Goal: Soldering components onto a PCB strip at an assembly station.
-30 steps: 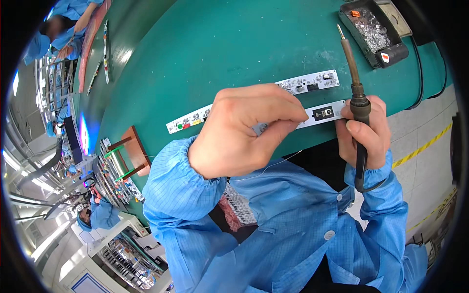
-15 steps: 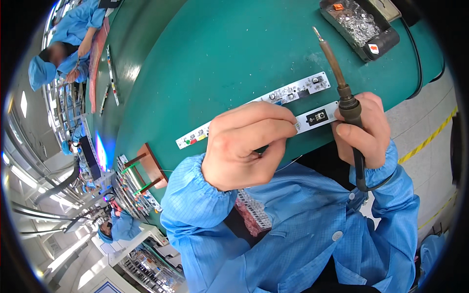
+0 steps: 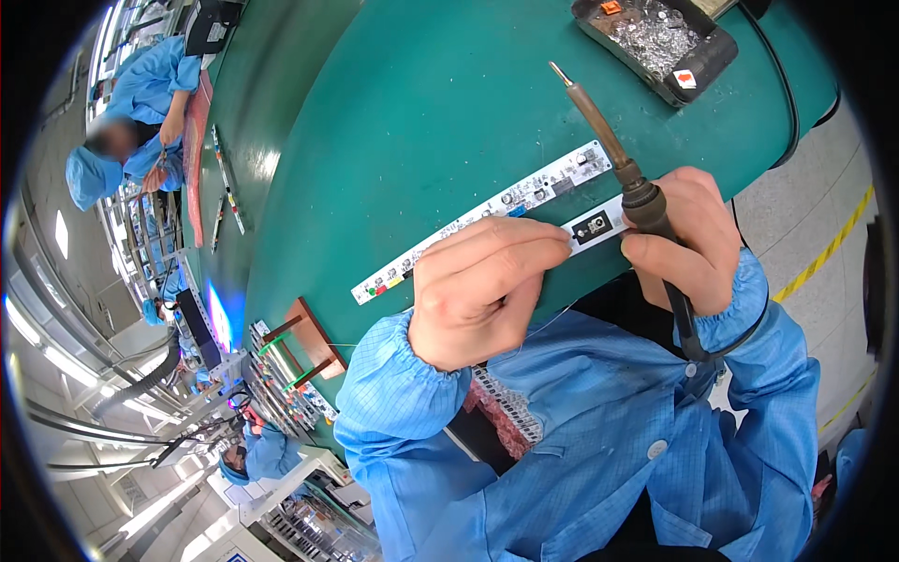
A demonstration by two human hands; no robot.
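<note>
A short white circuit board (image 3: 611,214) with a black component on its face is held up between my hands. My left hand (image 3: 487,290) pinches its left end with closed fingers, which hide that part. My right hand (image 3: 691,234) is closed round the handle of a soldering iron (image 3: 599,126), its bare tip pointing up and away to the left. The fingers of that hand also touch the board's right end. Just beyond my hands lies a long white circuit board strip (image 3: 487,216) on the green table, carrying small components. A thin wire runs by my left hand.
A black tray (image 3: 655,42) of metallic scraps stands at the far right beside a dark cable (image 3: 785,84). A brown wooden frame (image 3: 309,342) and several board strips lie at the left. Across the table, a co-worker in blue (image 3: 140,103) handles something. Pink wrap with boards (image 3: 506,412) lies near my lap.
The whole view has shifted slightly, so the tray and the co-worker appear moved. My hands keep their hold on the short board and the iron, which have turned only a little.
</note>
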